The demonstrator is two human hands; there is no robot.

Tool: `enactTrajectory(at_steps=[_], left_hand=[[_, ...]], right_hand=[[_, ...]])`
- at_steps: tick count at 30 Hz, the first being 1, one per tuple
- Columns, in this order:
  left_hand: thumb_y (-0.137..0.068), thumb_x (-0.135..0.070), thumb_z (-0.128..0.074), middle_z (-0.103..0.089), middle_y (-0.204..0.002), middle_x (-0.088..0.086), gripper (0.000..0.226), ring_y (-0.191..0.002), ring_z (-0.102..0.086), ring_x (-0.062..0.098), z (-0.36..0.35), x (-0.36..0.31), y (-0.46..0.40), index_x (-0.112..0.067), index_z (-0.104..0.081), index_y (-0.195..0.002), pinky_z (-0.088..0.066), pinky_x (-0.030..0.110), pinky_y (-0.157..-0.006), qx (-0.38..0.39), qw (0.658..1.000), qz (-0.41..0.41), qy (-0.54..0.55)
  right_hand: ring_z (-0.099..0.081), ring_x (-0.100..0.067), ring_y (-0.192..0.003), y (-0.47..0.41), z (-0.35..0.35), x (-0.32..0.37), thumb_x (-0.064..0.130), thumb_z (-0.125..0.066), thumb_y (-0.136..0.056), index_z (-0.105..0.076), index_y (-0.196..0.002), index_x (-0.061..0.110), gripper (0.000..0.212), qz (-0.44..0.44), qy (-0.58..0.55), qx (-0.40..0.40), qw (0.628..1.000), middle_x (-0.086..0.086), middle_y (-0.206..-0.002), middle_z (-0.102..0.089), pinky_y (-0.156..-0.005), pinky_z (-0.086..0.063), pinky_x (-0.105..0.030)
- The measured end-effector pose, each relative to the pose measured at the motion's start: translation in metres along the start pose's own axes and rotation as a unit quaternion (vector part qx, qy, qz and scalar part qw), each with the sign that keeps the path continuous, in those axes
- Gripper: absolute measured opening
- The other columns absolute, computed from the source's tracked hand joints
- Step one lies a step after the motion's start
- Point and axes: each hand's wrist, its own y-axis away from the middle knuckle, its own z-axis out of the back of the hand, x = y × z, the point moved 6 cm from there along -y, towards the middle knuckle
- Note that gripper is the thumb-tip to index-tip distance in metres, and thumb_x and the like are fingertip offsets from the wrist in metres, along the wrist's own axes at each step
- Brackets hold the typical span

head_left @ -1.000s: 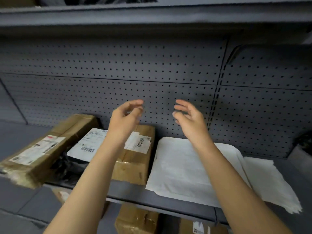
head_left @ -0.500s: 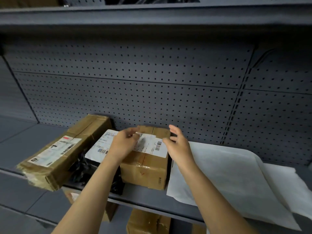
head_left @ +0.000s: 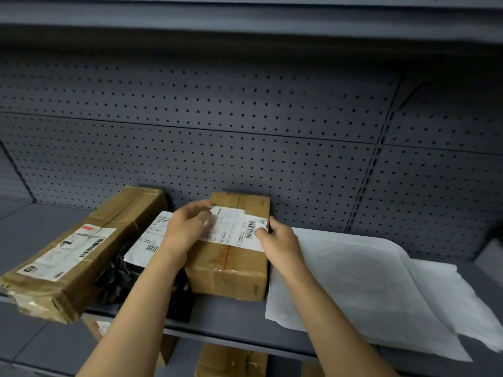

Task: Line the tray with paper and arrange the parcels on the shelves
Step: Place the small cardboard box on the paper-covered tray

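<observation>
A small brown cardboard parcel (head_left: 231,270) with a white shipping label stands on the grey shelf (head_left: 231,319) against the perforated back panel. My left hand (head_left: 187,229) rests on its top left, over the label. My right hand (head_left: 280,238) grips its top right edge at the label's corner. To its left lies a black plastic parcel (head_left: 119,281) with a white label, partly under my left forearm. A long brown box (head_left: 79,251) lies further left, jutting over the shelf's front edge. White paper (head_left: 367,289) covers the shelf to the right of the small parcel.
A second sheet of white paper (head_left: 468,295) lies under the first at the far right. More cardboard boxes (head_left: 231,361) sit on the shelf below. An upper shelf (head_left: 245,20) overhangs the space.
Both hands came down from in front of the back panel onto the small brown parcel. The view has shifted left and closer.
</observation>
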Motion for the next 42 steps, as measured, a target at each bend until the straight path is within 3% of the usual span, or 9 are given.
enactTrajectory(at_steps=[3,6,13,17,24,28,31,35,42], left_hand=[[-0.1,-0.011,-0.06,-0.075,-0.111,-0.001,0.022,-0.1,-0.07,0.012,0.01,-0.017,0.002,-0.024,-0.072,-0.112,-0.057,0.022,-0.081,-0.022,0.996,0.007,0.082],[-0.097,-0.012,-0.064,-0.077,-0.117,0.006,0.028,-0.106,-0.072,0.021,0.012,-0.038,0.01,-0.02,-0.072,-0.124,-0.056,0.038,-0.095,-0.011,0.989,0.009,0.15],[-0.093,-0.012,-0.064,-0.078,-0.106,0.0,0.035,-0.085,-0.073,0.016,-0.033,-0.081,0.036,-0.027,-0.071,-0.123,-0.057,0.031,-0.077,0.01,0.981,-0.044,0.191],[-0.093,-0.009,-0.062,-0.077,-0.112,0.003,0.039,-0.086,-0.072,0.016,-0.084,-0.083,0.045,-0.022,-0.067,-0.13,-0.057,0.031,-0.076,0.053,0.974,-0.033,0.216],[-0.094,-0.009,-0.059,-0.073,-0.122,0.007,0.037,-0.099,-0.072,0.023,-0.169,-0.068,0.057,-0.023,-0.066,-0.127,-0.059,0.041,-0.087,0.125,0.968,-0.003,0.218],[-0.082,-0.018,-0.065,-0.071,-0.127,0.005,0.034,-0.117,-0.068,0.029,-0.196,-0.059,0.064,-0.037,-0.071,-0.11,-0.05,0.055,-0.106,0.138,0.971,0.008,0.197],[-0.086,-0.013,-0.066,-0.071,-0.125,0.002,0.032,-0.113,-0.07,0.028,-0.211,-0.049,0.067,-0.037,-0.07,-0.108,-0.054,0.054,-0.102,0.145,0.972,0.01,0.185],[-0.087,-0.004,-0.067,-0.071,-0.118,0.006,0.036,-0.101,-0.071,0.03,-0.22,-0.029,0.068,-0.03,-0.07,-0.111,-0.056,0.055,-0.096,0.139,0.975,0.022,0.173],[-0.088,-0.004,-0.072,-0.068,-0.127,0.003,0.042,-0.107,-0.072,0.029,-0.226,0.004,0.068,-0.027,-0.067,-0.124,-0.055,0.052,-0.1,0.138,0.975,0.071,0.157]], right_hand=[[-0.064,-0.004,-0.068,0.002,0.013,0.015,0.022,-0.053,-0.091,-0.069,-0.1,0.032,0.021,0.016,-0.023,-0.011,1.0,0.014,-0.085,-0.074,-0.053,-0.044,-0.011],[-0.074,-0.017,-0.085,0.002,0.027,0.028,0.034,-0.052,-0.086,-0.068,-0.126,0.027,0.044,0.032,-0.038,-0.024,0.998,0.007,-0.092,-0.079,-0.066,-0.05,-0.027],[-0.07,-0.02,-0.077,0.017,0.086,0.04,0.032,-0.055,-0.091,-0.063,-0.131,0.013,0.045,0.058,-0.052,-0.088,0.993,-0.017,-0.107,-0.073,-0.069,-0.05,-0.035],[-0.067,-0.017,-0.071,0.029,0.136,0.03,0.024,-0.058,-0.096,-0.059,-0.141,0.019,0.045,0.036,-0.074,-0.133,0.988,0.008,-0.077,-0.072,-0.067,-0.047,-0.03],[-0.068,-0.015,-0.079,0.039,0.195,-0.014,0.022,-0.056,-0.097,-0.073,-0.103,0.028,0.019,-0.019,-0.076,-0.178,0.981,0.018,-0.074,-0.071,-0.076,-0.057,-0.041],[-0.056,0.007,-0.074,0.043,0.213,-0.036,0.022,-0.054,-0.1,-0.063,-0.136,0.019,0.037,-0.036,-0.064,-0.183,0.98,0.031,-0.081,-0.055,-0.067,-0.049,-0.019],[-0.055,0.009,-0.071,0.044,0.22,-0.057,0.02,-0.053,-0.101,-0.066,-0.108,0.023,0.016,-0.058,-0.051,-0.184,0.98,0.03,-0.079,-0.056,-0.061,-0.046,-0.009],[-0.056,0.0,-0.082,0.039,0.218,-0.068,0.024,-0.052,-0.101,-0.064,-0.135,0.018,0.036,-0.06,-0.038,-0.173,0.982,0.017,-0.1,-0.066,-0.089,-0.049,-0.032],[-0.072,-0.009,-0.093,0.03,0.202,-0.103,0.029,-0.05,-0.102,-0.074,-0.108,0.022,0.026,-0.086,-0.044,-0.139,0.986,0.004,-0.111,-0.078,-0.069,-0.051,-0.019]])
